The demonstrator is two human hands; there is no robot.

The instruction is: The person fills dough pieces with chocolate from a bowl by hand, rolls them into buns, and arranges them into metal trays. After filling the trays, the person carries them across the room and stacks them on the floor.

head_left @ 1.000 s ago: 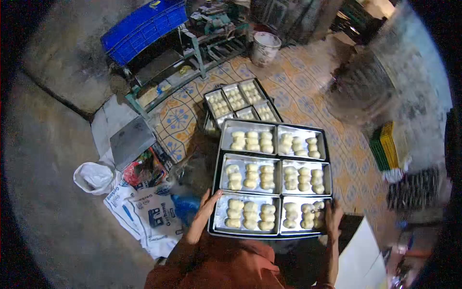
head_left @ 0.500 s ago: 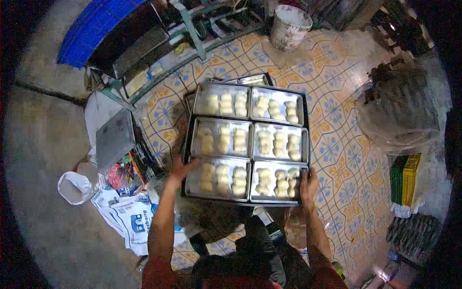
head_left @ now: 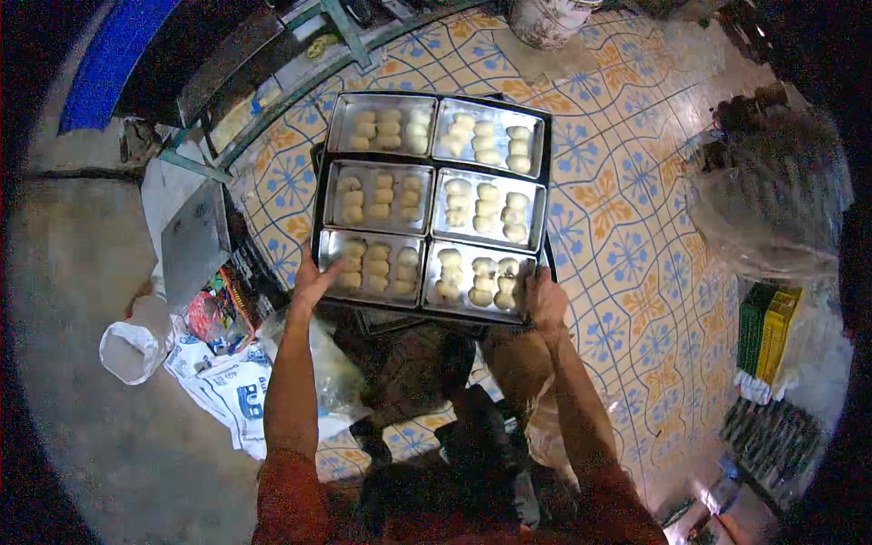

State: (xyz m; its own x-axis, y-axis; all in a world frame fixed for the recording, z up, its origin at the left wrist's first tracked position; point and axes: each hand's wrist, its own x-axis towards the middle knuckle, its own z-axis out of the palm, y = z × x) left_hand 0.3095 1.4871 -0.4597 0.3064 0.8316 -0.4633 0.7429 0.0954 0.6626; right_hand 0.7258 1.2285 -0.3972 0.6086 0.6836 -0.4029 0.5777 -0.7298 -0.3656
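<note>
A large dark tray (head_left: pixel 373 312) carries several metal pans in two columns. Inside each pan, such as the lower right pan (head_left: pixel 464 305), lie rows of pale dough pieces (head_left: pixel 486 209). My left hand (head_left: pixel 314 280) grips the tray's near left corner, its thumb over the rim. At the near right corner, my right hand (head_left: pixel 545 300) is closed on the tray's edge. Parts of another dark tray show beneath the one I hold.
A whitish bucket (head_left: pixel 549 22) stands at the back. Left are a white sack (head_left: pixel 133 352), printed bags (head_left: pixel 238 392) and a green metal frame (head_left: pixel 341 36). On the right are plastic-wrapped stacks (head_left: pixel 768 200) and green and yellow crates (head_left: pixel 768 331) on the tiled floor (head_left: pixel 627 227).
The held tray and both hands have shifted left and up in the view. The surroundings have shifted too as the camera view moved. Both hands keep their grip on the tray.
</note>
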